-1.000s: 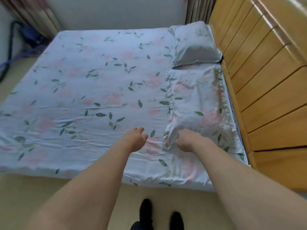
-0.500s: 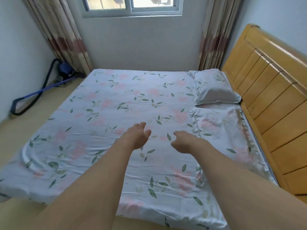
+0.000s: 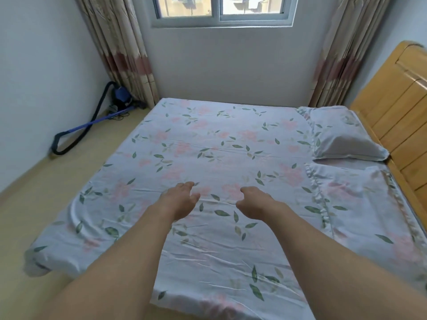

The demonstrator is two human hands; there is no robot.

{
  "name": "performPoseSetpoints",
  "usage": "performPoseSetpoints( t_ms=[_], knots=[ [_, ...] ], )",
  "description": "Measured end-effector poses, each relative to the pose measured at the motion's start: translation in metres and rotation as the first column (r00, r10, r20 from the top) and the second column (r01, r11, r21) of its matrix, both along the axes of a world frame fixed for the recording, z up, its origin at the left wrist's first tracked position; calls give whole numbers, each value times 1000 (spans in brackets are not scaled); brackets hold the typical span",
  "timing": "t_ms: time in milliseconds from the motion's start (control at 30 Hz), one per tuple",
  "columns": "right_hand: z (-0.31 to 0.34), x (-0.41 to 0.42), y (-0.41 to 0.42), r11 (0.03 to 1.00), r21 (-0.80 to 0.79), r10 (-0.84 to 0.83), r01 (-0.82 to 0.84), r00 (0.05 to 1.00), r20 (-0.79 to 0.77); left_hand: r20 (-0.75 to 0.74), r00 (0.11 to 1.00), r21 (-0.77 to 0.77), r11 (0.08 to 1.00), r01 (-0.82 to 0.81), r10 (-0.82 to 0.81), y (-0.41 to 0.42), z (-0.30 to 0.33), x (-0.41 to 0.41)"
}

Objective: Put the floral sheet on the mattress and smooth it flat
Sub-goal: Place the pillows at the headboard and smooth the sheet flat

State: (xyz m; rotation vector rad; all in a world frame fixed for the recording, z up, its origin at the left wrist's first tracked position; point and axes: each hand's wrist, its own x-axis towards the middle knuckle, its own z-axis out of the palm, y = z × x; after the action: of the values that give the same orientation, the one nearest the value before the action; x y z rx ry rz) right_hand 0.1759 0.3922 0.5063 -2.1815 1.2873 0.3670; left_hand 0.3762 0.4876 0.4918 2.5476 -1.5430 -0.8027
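Both forearms are bare from the bottom edge of the view to the wrists, with no sleeves in sight. The left hand (image 3: 182, 199) and right hand (image 3: 255, 204) wear nothing: no gloves, rings, watch or bands.

The view has tilted up to show the window (image 3: 221, 8); both hands (image 3: 182, 199) have left the near pillow (image 3: 360, 199) for mid-sheet.

Curtained window (image 3: 221, 8), grey walls, wooden headboard (image 3: 397, 116), yellowish floor (image 3: 57, 192)
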Motion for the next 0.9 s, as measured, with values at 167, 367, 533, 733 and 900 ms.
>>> performPoseSetpoints(
  t_ms=[167, 367, 533, 733, 900],
  knots=[
    [3, 105, 24, 999, -27, -27, 28, 999, 33, 44, 999, -54, 998, -30, 32, 17, 9, 116],
    [1, 240, 84, 996, 36, -88, 85, 992, 90, 27, 999, -40, 998, 40, -39, 56, 9, 245],
    [-2, 323, 109, 990, 45, -138, 135, 989, 61, 32, 997, 30, 998, 63, -64, 86, 6, 341],
    [-12, 438, 119, 990, 16, -143, 142, 985, 100, 80, 996, -22, 999, 45, -43, 109, -4, 458],
    [-13, 558, 145, 980, -8, -197, 199, 973, 122, 91, 992, -62, 994, 93, -87, 116, 6, 563]
  ],
)
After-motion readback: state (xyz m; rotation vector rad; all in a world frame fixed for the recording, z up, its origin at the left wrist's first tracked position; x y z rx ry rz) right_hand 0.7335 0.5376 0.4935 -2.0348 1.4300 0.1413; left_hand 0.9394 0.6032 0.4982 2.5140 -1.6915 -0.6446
